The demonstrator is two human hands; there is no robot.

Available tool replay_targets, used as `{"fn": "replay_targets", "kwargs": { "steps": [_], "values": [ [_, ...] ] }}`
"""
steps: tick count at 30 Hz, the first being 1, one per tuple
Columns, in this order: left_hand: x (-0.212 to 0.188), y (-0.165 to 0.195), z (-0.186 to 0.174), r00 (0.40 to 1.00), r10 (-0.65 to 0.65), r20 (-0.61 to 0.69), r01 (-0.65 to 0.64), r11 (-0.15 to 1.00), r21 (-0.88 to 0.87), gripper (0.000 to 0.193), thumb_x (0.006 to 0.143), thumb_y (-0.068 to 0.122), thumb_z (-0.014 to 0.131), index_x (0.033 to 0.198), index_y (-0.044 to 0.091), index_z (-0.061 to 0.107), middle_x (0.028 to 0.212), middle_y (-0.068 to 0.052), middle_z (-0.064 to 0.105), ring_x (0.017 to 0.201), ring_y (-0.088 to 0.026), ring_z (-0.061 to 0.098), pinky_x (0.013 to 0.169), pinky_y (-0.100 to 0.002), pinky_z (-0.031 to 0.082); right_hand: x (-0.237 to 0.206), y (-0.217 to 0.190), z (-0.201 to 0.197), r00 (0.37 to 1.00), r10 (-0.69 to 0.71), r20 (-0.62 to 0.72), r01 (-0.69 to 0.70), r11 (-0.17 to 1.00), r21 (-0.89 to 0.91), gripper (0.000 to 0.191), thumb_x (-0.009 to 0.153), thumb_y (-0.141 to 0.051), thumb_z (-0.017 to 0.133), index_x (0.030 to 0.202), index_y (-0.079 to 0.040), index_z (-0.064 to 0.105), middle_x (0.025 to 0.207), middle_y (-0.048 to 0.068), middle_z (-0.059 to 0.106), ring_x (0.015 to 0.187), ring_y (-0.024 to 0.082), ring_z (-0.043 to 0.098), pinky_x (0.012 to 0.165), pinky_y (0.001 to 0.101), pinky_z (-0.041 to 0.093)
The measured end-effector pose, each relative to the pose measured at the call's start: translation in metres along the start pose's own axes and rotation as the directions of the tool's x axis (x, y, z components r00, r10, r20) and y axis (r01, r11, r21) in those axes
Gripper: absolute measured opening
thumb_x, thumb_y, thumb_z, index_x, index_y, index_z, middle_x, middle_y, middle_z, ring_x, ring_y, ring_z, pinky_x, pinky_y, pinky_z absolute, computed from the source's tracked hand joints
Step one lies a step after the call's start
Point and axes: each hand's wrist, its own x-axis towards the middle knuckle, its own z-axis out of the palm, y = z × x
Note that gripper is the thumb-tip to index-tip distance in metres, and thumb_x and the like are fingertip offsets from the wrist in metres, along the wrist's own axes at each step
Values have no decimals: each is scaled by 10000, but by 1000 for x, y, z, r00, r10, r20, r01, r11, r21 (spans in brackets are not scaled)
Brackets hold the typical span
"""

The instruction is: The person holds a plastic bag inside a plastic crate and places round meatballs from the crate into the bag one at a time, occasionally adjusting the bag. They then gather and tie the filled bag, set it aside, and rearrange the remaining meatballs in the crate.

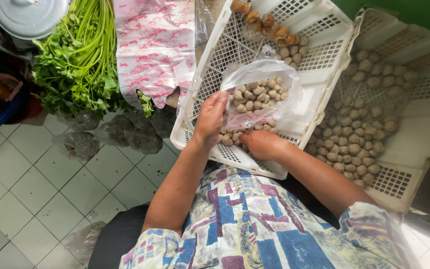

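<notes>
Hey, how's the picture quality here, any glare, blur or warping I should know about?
Head view: even daylight, soft shadows; glare on the clear plastic bag held by the left hand, and blown-out white at the lower right corner; right hand among the meatballs is sharp; wide-lens bending curves the floor tiles and the white crate.

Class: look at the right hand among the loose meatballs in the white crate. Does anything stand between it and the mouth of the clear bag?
Nothing visible does. The right hand lies just below the clear bag, whose mouth the left hand holds open.
</notes>
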Motion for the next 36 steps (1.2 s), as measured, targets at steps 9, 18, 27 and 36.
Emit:
{"fn": "replay_targets", "kwargs": {
  "steps": [9, 18, 27, 36],
  "values": [
    [-5, 4, 6, 999, 11, 42, -12, 999, 34, 324, 1102, 254, 496, 1294, 54, 664, 669, 118, 400, 507, 6, 312, 443, -190, 242, -38, -8, -58, 817, 128, -562, 274, 772, 574, 361, 875, -120, 666, 1224, -73, 585, 1266, 68, 563, 950, 220, 727, 813, 347, 634],
    [-2, -12, -21, 999, 45, 25, -42, 992, -121, 287, 1160, 234, 501, 1264, 0, 631, 803, 69, 457, 679, -22, 403, 582, -201, 338, 22, -49, 6, 897, -108, -428, 81, 993, -82, 430, 756, 52, 614, 1154, -63, 728, 1034, 235, 709, 956, 409, 693, 814, 472, 556],
    [-17, 18, -33, 994, -106, 19, 107, 982, -158, 339, 1089, 276, 481, 1326, 81, 623, 708, 69, 439, 489, -23, 340, 415, -194, 260, 9, -65, -26, 996, -62, -69, 73, 980, 182, 224, 808, -60, 667, 1026, -45, 715, 969, 163, 749, 907, 338, 724, 819, 424, 563],
    [-20, 22, -31, 988, -102, 112, 117, 984, -137, 340, 1102, 265, 486, 1352, 82, 626, 687, 87, 432, 510, -9, 347, 437, -194, 267, -15, -60, -63, 458, -13, -889, -215, 969, -125, 305, 842, -121, 759, 1136, -71, 698, 1079, 200, 718, 965, 324, 704, 845, 407, 576]
  ]
}}
